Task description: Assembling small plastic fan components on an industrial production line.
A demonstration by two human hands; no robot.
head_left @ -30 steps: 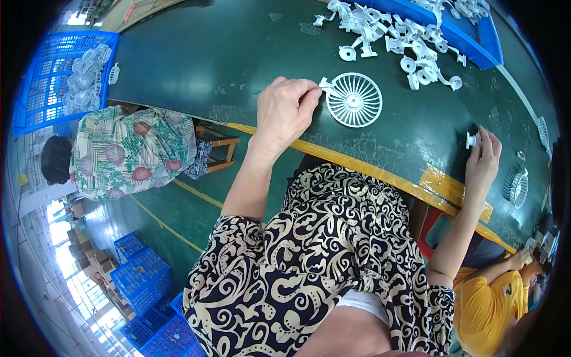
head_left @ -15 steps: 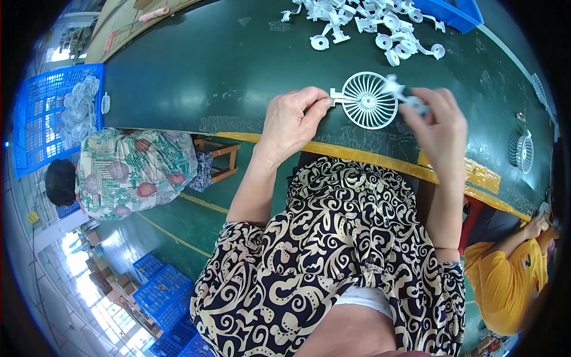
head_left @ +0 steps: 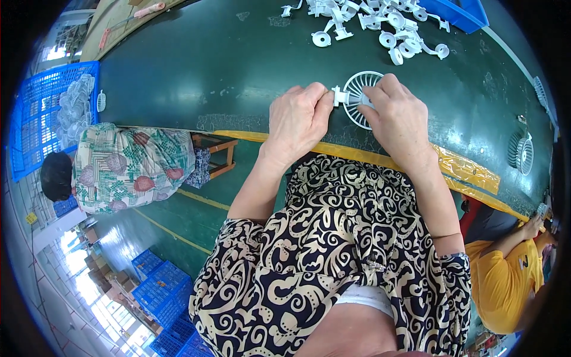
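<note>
A round white fan grille (head_left: 354, 113) with radial ribs lies at the front of the dark green table. My left hand (head_left: 299, 119) is closed, pinching the bracket end (head_left: 339, 96) that sticks out from the grille's left side. Over the right half of the grille, my right hand (head_left: 397, 116) has its fingers bent down on a pale plastic bracket piece (head_left: 367, 100) at the hub. That hand covers most of the piece and part of the ribs.
Many loose white bracket pieces (head_left: 395, 35) lie at the back, beside a blue bin (head_left: 461, 15). Another grille (head_left: 523, 154) stands at the right. A blue crate (head_left: 35, 113) of pale parts is at the left. Co-workers sit on both sides, one in a yellow shirt (head_left: 502, 279).
My right hand has moved left and brought the bracket piece from beside the grille onto its hub. My left hand keeps its pinch at the grille's left end.
</note>
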